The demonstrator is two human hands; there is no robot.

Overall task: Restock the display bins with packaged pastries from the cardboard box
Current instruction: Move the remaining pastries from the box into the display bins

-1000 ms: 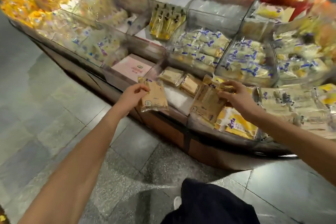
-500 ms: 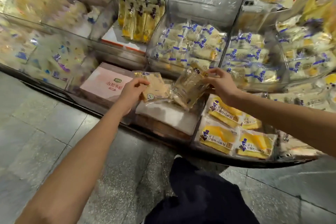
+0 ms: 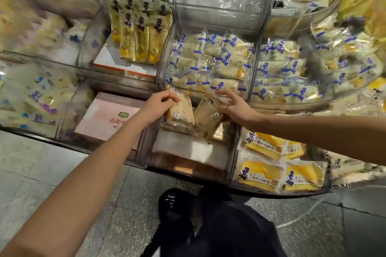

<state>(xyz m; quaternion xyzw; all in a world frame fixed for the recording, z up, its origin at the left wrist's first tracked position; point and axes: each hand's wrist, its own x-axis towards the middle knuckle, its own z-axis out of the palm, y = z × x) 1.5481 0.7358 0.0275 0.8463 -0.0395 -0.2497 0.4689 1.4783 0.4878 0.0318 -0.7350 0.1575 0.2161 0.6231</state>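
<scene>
My left hand [image 3: 159, 104] grips a tan packaged pastry [image 3: 182, 112] and sets it on other tan packs in the clear front display bin [image 3: 189, 153]. Beside it, my right hand [image 3: 234, 106] has its fingers spread over a second stack of tan pastry packs [image 3: 206, 119] that lean in the same bin; the fingers touch the packs without curling round them. The bin's lower part shows a white liner. No cardboard box is in view.
A pink box [image 3: 108, 117] lies in the bin to the left. Yellow cake packs [image 3: 277, 165] fill the bin to the right. Blue-striped packs [image 3: 211, 62] and tall yellow packs [image 3: 140, 33] fill bins behind. Grey tiled floor [image 3: 41, 173] and my dark trousers [image 3: 208, 225] are below.
Both hands have moved down into the front bin. The right hand has let go of its packs and spread its fingers; the left pack now lies on the stack.
</scene>
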